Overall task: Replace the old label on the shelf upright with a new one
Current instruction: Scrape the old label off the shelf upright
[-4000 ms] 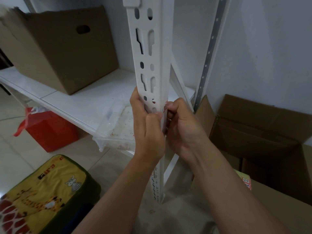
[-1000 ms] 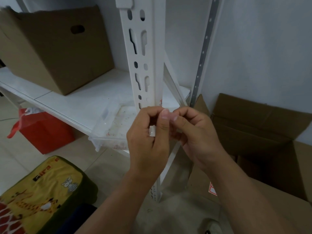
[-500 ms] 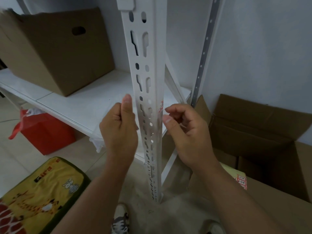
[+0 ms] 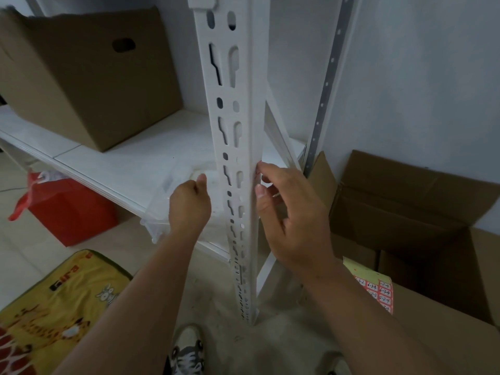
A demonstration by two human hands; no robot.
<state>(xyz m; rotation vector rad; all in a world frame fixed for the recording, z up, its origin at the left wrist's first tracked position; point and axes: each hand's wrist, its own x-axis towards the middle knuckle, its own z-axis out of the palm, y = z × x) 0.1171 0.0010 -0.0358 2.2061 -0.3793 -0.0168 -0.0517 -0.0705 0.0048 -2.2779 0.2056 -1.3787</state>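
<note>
A storeroom, by the look of it: a white slotted metal shelf upright (image 4: 244, 125) carries a shelf board (image 4: 113, 158) with a closed cardboard box (image 4: 89, 77) on it, an open carton (image 4: 422, 220) sits on the dusty tiled floor (image 4: 270, 345), and a red bag (image 4: 67, 209) is tucked underneath.

In front of me the white shelf (image 4: 113, 163) runs back from its front edge to the wall. A closed brown cardboard box (image 4: 89, 77) with a hand hole stands on its far left part. At the front edge, near the upright, a clear plastic tray (image 4: 159, 212) lies on the shelf and juts out over it. On the floor (image 4: 284, 347) below the front edge stands a red bag (image 4: 70, 209). A yellow giraffe-print cushion (image 4: 54, 312) lies nearer me, and open cardboard boxes (image 4: 405, 212) stand on the floor past the shelf's right end.
</note>
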